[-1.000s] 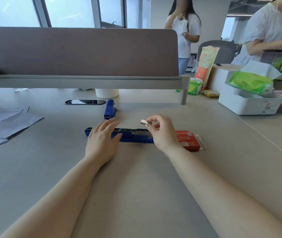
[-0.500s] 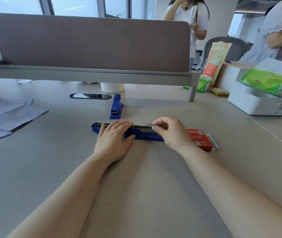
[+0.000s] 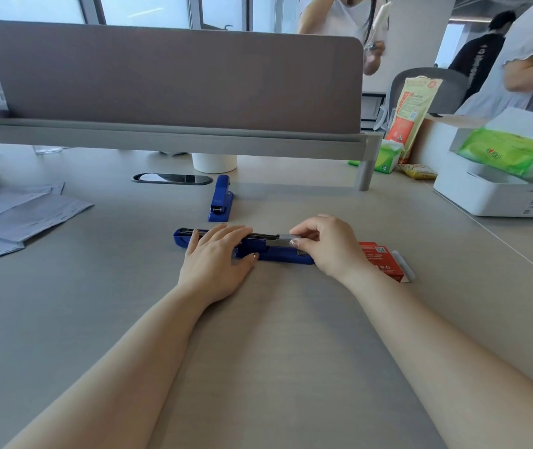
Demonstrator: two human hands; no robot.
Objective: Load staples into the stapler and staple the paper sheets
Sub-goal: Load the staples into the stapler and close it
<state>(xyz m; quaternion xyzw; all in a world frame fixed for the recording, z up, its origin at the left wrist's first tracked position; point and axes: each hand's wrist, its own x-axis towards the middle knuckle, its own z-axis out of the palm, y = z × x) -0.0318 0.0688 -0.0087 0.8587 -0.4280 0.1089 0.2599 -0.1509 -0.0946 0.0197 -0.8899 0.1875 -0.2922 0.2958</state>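
- One view only: a wide-angle camera worn on the person's head.
- It faces forward and down across the table (image 3: pixel 275 367), away from the wearer.
- It sits near. The table's close part fills the lower frame, and the divider (image 3: pixel 174 79) stands across the top, with windows (image 3: pixel 148 8) beyond.

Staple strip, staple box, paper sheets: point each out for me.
staple strip (image 3: pixel 286 236), head view, its bare left end.
staple box (image 3: pixel 382 259), head view, red top face.
paper sheets (image 3: pixel 15 215), head view, top sheet's middle.

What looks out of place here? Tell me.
Nothing spilled or damaged. The paper sheets lie fanned askew at far left, well away from the open stapler; a second stapler sits behind it.
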